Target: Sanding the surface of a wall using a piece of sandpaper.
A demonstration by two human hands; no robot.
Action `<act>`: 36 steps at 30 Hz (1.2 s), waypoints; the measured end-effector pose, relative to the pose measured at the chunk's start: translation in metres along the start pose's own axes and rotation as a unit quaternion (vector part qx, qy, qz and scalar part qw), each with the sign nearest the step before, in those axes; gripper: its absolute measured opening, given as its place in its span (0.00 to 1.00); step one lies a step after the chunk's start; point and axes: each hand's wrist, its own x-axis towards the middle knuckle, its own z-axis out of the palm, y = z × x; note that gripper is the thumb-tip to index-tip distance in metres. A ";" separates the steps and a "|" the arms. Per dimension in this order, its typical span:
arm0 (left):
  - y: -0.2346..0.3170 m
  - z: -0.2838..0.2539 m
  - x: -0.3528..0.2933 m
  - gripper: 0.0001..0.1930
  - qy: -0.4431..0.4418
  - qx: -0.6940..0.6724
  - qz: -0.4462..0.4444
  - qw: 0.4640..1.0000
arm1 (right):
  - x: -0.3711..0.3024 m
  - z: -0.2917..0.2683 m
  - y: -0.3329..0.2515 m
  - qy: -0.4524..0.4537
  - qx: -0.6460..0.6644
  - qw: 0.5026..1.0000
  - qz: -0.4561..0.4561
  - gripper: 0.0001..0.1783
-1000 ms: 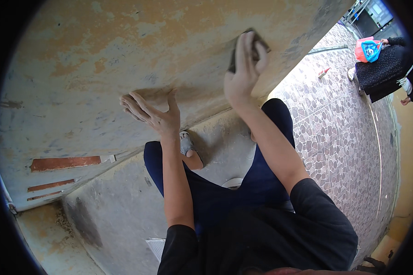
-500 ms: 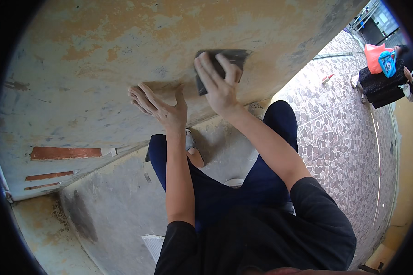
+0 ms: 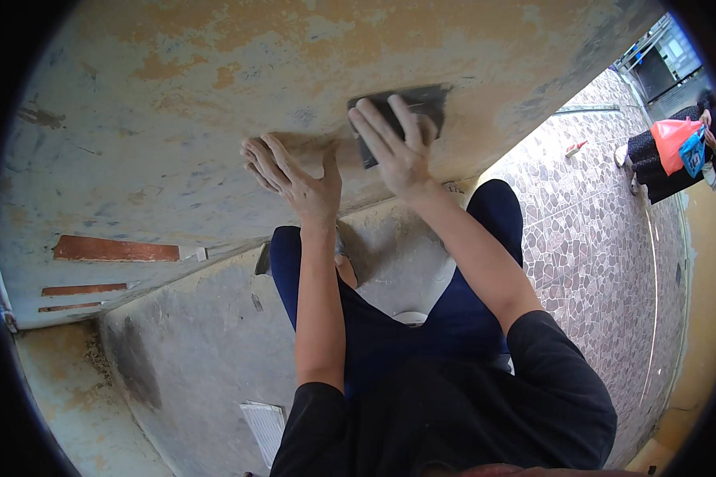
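Observation:
A dark grey sheet of sandpaper (image 3: 367, 153) lies flat against the worn, patchy yellow and grey wall (image 3: 215, 48). My right hand (image 3: 402, 155) presses on it with the fingers, the thumb side near its right edge. Left of it, my left hand (image 3: 298, 183) touches the wall with its fingertips, fingers stretched and thumb apart, holding nothing. Pale dust coats the fingers of my left hand.
My knees are bent below the wall, over a grey concrete floor (image 3: 207, 334). A white ribbed panel (image 3: 262, 425) lies at lower left. Reddish slots (image 3: 118, 248) open in the wall. At right, a person with a red bag (image 3: 675, 143) stands on stone-patterned paving (image 3: 573, 246).
The view has shifted a little, so both hands appear slightly farther right. My right hand stays on the sandpaper, my left on the wall. The other person's red bag has moved lower.

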 end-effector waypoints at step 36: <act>-0.006 0.000 -0.005 0.52 0.032 0.014 0.011 0.999 | 0.052 -0.011 0.058 -0.013 -0.034 0.993 -0.113 0.34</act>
